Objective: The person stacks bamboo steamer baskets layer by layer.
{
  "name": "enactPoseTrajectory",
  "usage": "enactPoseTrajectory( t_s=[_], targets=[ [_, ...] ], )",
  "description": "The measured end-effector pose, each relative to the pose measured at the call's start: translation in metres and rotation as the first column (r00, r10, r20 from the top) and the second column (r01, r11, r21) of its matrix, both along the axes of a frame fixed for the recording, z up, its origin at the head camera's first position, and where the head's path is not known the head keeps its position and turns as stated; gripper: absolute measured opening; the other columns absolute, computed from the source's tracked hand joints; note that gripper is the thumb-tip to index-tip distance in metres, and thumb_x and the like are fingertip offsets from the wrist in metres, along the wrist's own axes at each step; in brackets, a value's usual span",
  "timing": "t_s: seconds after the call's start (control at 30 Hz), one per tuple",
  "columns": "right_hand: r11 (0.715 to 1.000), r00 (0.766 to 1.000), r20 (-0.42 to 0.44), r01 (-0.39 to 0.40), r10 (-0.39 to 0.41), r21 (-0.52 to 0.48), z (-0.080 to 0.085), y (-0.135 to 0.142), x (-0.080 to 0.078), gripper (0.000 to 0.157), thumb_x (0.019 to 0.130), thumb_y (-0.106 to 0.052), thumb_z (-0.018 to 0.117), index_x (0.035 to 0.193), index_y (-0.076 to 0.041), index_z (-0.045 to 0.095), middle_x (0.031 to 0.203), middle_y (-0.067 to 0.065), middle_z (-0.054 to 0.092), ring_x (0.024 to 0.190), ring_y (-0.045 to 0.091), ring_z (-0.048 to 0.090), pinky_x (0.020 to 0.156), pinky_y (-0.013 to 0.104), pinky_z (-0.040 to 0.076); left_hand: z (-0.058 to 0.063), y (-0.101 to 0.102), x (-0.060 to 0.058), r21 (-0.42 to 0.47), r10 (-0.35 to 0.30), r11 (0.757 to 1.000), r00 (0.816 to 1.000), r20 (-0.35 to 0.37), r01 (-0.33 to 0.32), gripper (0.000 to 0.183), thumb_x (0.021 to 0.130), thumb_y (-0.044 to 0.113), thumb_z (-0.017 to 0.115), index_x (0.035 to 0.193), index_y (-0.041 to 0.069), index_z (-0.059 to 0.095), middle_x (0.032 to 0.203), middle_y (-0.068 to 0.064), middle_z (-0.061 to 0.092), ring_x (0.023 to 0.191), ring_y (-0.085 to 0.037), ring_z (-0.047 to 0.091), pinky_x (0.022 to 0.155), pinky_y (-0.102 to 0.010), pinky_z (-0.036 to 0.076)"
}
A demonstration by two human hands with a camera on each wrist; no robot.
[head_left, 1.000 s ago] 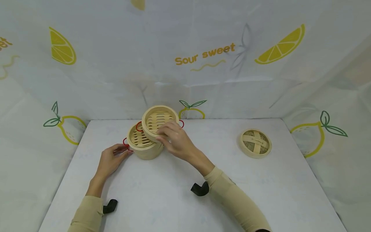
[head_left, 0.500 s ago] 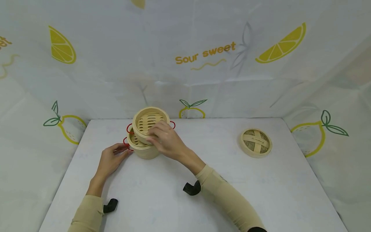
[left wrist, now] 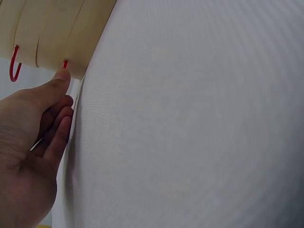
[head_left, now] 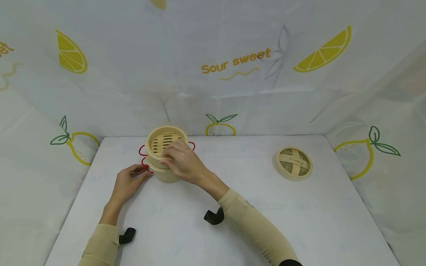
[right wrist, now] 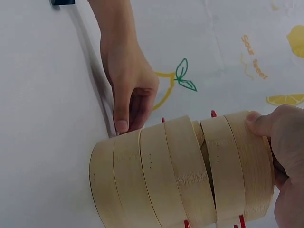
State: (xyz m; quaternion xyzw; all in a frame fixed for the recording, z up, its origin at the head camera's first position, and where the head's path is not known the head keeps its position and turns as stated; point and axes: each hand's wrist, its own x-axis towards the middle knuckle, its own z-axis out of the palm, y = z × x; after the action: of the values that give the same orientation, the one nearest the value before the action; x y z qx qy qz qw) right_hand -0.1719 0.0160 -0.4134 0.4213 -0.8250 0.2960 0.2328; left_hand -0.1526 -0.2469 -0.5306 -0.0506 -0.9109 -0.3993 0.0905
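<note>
A small bamboo steamer basket (head_left: 165,142) with red side loops and a slatted floor is in my right hand (head_left: 184,162). The thumb is on its outer wall and the fingers reach over the rim. It sits over a lower steamer stack (head_left: 166,176); the right wrist view shows a narrow wedge-shaped gap between the upper basket (right wrist: 235,166) and the lower stack (right wrist: 152,175). Left of the stack, my left hand (head_left: 130,181) pinches a red loop handle (left wrist: 65,63) low on its side. Its other fingers lie beneath the thumb, near the tabletop.
A round bamboo steamer lid (head_left: 293,163) with crossed strips lies on the right of the white table (head_left: 253,177). Behind the table hangs a lemon-print cloth (head_left: 166,74). Black elbow-shaped pieces (head_left: 127,235) are at both wrists.
My right hand has brought the upper basket left and down, from offset at the right to nearly over the lower stack. The left hand and the lid have stayed put.
</note>
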Motion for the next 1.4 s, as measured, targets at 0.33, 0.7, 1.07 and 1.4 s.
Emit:
enactPoseTrajectory(
  t_s=[0.33,0.7,1.07,1.4],
  targets=[
    [0.999,0.998,-0.054,0.027,-0.025,0.034,0.000,-0.012,0.003,0.017,0.091,-0.029,0.067,0.095,-0.013,0.068,0.096,-0.004,0.067,0.100,0.012,0.059,0.097,0.023,0.048,-0.001,-0.001,0.000,0.006,-0.005,1.000,1.000,-0.023,0.005,0.029,0.082,0.030,0.078,0.107,0.016,0.071,0.103,-0.002,0.075,0.099,-0.017,0.071,0.084,-0.005,0.053],
    [0.993,0.996,-0.065,0.072,-0.065,0.097,-0.001,-0.017,0.009,0.016,0.093,-0.029,0.064,0.096,-0.014,0.068,0.097,-0.006,0.067,0.104,0.011,0.059,0.100,0.023,0.047,-0.003,0.000,-0.001,0.006,-0.003,1.000,1.000,-0.029,0.003,0.029,0.081,0.028,0.079,0.106,0.016,0.071,0.103,-0.002,0.075,0.099,-0.023,0.071,0.083,-0.003,0.051],
    [0.996,0.997,-0.048,0.059,-0.055,0.068,-0.003,-0.019,0.009,0.016,0.093,-0.029,0.066,0.095,-0.013,0.069,0.096,-0.005,0.068,0.102,0.012,0.059,0.100,0.023,0.047,-0.002,0.000,0.000,0.010,-0.009,1.000,0.999,-0.036,0.010,0.029,0.081,0.027,0.079,0.107,0.015,0.071,0.103,-0.003,0.075,0.100,-0.024,0.071,0.084,-0.002,0.050],
    [0.999,0.999,-0.014,0.044,-0.044,0.028,-0.006,-0.019,0.006,0.017,0.091,-0.029,0.067,0.095,-0.013,0.069,0.097,-0.004,0.068,0.102,0.012,0.059,0.100,0.024,0.047,-0.001,0.000,0.000,0.003,-0.011,1.000,0.999,-0.037,0.011,0.030,0.081,0.028,0.079,0.107,0.014,0.071,0.103,-0.005,0.075,0.100,-0.026,0.071,0.085,-0.008,0.054]
  ],
)
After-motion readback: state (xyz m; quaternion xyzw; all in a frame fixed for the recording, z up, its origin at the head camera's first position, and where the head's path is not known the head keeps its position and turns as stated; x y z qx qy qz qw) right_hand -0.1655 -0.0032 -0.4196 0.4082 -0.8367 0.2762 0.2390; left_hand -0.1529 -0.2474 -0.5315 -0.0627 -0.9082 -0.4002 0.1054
